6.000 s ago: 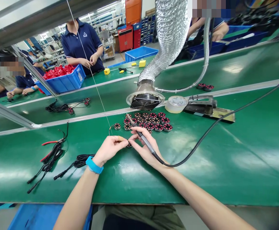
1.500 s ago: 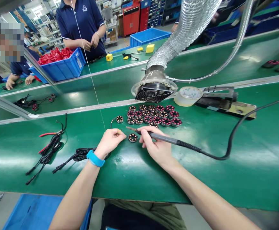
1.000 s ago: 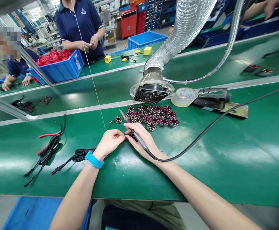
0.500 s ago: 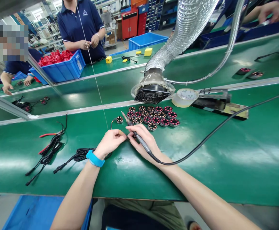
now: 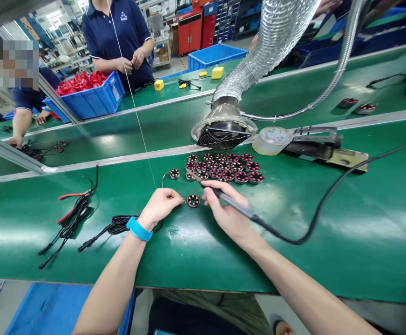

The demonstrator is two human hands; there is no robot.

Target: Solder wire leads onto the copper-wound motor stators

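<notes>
My left hand [image 5: 164,204] is closed in a pinch, with thin wire ends [image 5: 183,201] just showing at its fingertips. Right beside those fingertips a small round motor stator [image 5: 193,201] with copper windings lies flat on the green bench. My right hand [image 5: 227,211] grips a soldering iron [image 5: 236,204], its tip pointing up and left over the edge of a cluster of stators [image 5: 228,175]. A single stator [image 5: 174,173] with a short lead sits left of the cluster. Behind my left wrist runs a coiled black cable [image 5: 119,225].
Black cables [image 5: 75,216] and red-handled pliers [image 5: 69,196] lie at left. A fume extractor hood [image 5: 224,128] hangs above the stators, near a tape roll [image 5: 273,139] and an iron stand [image 5: 325,151]. A thin strand [image 5: 138,118] hangs down behind my left hand. Co-workers stand across the bench.
My right hand has moved right with the soldering iron, away from the near stator, which now shows in full. My left hand stays nearly in place.
</notes>
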